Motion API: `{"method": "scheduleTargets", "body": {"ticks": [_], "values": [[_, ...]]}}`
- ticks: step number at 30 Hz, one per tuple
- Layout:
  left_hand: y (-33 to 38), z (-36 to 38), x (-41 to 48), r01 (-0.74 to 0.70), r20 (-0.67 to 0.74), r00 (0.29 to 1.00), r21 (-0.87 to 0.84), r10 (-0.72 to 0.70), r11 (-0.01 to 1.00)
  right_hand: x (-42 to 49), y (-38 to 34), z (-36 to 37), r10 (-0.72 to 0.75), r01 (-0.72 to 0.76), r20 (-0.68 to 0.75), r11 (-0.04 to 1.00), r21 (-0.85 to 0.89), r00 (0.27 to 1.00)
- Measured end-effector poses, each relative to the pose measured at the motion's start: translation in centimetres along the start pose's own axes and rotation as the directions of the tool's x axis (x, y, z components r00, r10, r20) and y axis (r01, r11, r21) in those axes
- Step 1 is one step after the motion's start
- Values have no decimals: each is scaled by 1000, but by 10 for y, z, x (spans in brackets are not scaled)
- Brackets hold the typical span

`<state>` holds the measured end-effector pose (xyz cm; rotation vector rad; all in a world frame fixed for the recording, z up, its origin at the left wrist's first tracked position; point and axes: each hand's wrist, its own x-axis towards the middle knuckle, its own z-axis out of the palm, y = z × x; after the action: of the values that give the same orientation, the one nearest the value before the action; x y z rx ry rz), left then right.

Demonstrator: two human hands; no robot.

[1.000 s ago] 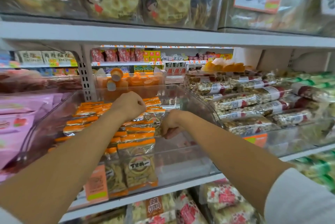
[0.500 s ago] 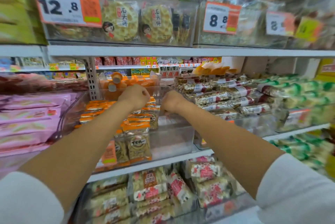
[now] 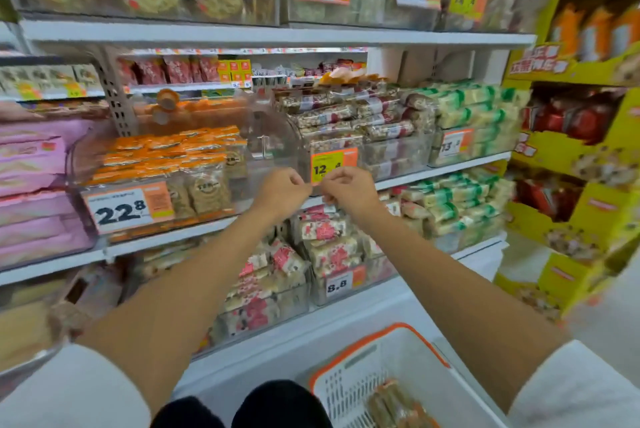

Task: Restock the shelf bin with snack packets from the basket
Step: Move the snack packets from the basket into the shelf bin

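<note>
Both hands have drawn back out of the clear bin since a second ago and now meet in front of the shelf edge, while the view has pulled away so that the basket shows at the near right. The left hand [image 3: 282, 190] and right hand [image 3: 349, 190] have their fingers curled in, with the tips almost touching each other just below an orange price tag [image 3: 332, 166]. Whether anything thin is pinched between them I cannot tell. Bare forearms run back to white sleeves [image 3: 69, 389] at the near corners.

Just left of and beyond the hands stands the clear bin [image 3: 277, 141] on the middle shelf [image 3: 166, 237]. Its left part is stacked with orange-topped snack packets [image 3: 180, 157], its right part shows bare plastic, and a white and orange tag [image 3: 128, 207] hangs on its front. Pink packs [image 3: 31, 164] lie to the far left, with nut bars [image 3: 346, 119] and green-striped packs [image 3: 464, 108] to the right. The white basket [image 3: 363, 344] with its orange rim sits low at the near right, and a few more packets [image 3: 394, 403] lie in it, blurred.
</note>
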<state>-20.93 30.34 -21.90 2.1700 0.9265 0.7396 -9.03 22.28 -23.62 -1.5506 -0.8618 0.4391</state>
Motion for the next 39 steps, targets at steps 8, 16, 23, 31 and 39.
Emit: {"method": "scheduleTargets", "body": {"ticks": [8,16,23,31,39], "values": [[-40,157,-53,264,342,909,-36,-237,964,-81,134,-67,237,-236,-49,972,13,970],[-101,270,-99,443,549,729,77,-409,893,-141,275,-88,548,-542,-92,837,77,832],[-158,328,-130,529,641,592,148,-488,835,-181,383,-86,709,-708,-127,703,62,693],[-240,364,-137,719,627,394,245,-672,651,-211,482,-75,818,-820,-130,525,-227,560],[-278,390,-135,775,578,402,198,-710,600,-159,555,-51,749,-555,-21,472,-685,663]]}}
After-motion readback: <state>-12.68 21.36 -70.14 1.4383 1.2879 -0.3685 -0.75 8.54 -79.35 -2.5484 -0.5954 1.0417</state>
